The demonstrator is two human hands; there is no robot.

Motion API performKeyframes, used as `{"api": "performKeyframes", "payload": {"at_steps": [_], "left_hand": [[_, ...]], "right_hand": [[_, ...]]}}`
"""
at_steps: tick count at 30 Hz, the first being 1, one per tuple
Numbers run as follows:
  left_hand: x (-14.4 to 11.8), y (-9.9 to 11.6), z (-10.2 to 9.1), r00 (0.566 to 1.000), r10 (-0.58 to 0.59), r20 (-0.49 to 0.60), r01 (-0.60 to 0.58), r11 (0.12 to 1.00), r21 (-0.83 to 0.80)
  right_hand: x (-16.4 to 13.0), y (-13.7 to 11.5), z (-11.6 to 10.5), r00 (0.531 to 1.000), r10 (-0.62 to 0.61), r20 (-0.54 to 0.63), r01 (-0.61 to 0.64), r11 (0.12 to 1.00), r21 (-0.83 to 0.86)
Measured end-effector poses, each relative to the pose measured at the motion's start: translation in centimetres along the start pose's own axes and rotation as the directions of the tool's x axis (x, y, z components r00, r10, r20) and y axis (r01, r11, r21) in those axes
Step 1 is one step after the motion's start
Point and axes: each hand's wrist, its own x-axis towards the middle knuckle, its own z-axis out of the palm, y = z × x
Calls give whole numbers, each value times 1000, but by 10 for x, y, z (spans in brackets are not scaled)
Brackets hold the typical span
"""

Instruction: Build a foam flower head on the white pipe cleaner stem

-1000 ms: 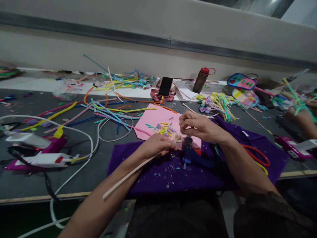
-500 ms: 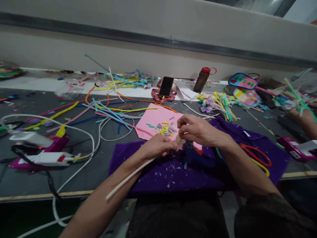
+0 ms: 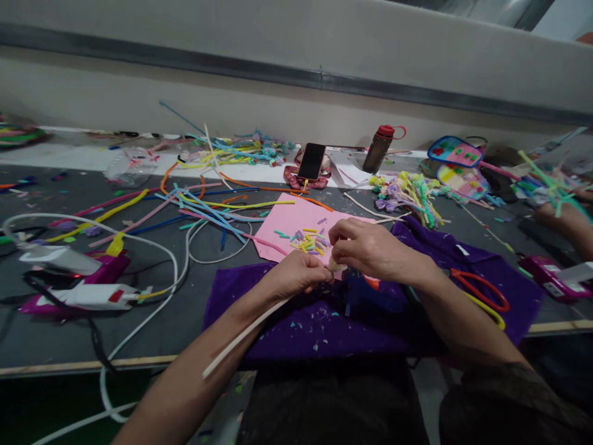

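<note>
My left hand (image 3: 303,272) is closed in a pinch on a cream pipe cleaner (image 3: 248,334), whose long tail runs back along my left forearm. At its other end a small cream coil shows between my two hands. My right hand (image 3: 361,244) is closed too, its thumb and fingertips pinched at that coil; the exact grip is partly hidden. Both hands are above a purple cloth (image 3: 296,327) sprinkled with small scraps. Just beyond them lies a pink sheet (image 3: 282,216) carrying several short cut pieces (image 3: 310,241) in yellow, purple and green.
Loose coloured pipe cleaners (image 3: 208,210) and a white cable (image 3: 173,259) spread to the left, near power strips (image 3: 78,296). Behind stand a phone (image 3: 312,162) and a bottle (image 3: 377,151). Red-and-yellow-handled scissors (image 3: 482,290) lie right. Another person's hand (image 3: 565,216) works far right.
My right hand has shifted slightly left and down at the coil, its fingers curling closer. My left hand stays nearly in place, and the pipe cleaner's tail has moved a little.
</note>
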Motion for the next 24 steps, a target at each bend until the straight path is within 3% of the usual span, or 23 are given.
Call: {"api": "performKeyframes", "payload": {"at_steps": [9, 13, 15, 19, 22, 24], "left_hand": [[0, -2, -1, 1000, 11, 24, -11, 1000, -12], [0, -3, -4, 999, 41, 24, -40, 999, -32], [-1, -3, -6, 998, 57, 26, -54, 995, -79], [-2, -1, -9, 998, 64, 9, -59, 962, -266], [-3, 0, -11, 996, 85, -7, -80, 910, -406], [-3, 0, -12, 993, 110, -36, -114, 869, -481]], "right_hand": [[1, -1, 1, 1000, -15, -2, 15, 1000, 10], [-2, 0, -7, 992, 18, -124, -5, 994, 106], [-6, 0, -13, 965, 90, -248, -37, 977, 211], [-13, 3, -15, 851, 301, -432, -139, 920, 367], [-17, 9, -4, 782, 450, -431, -246, 859, 450], [-19, 12, 5, 762, 516, -391, -294, 814, 501]]}}
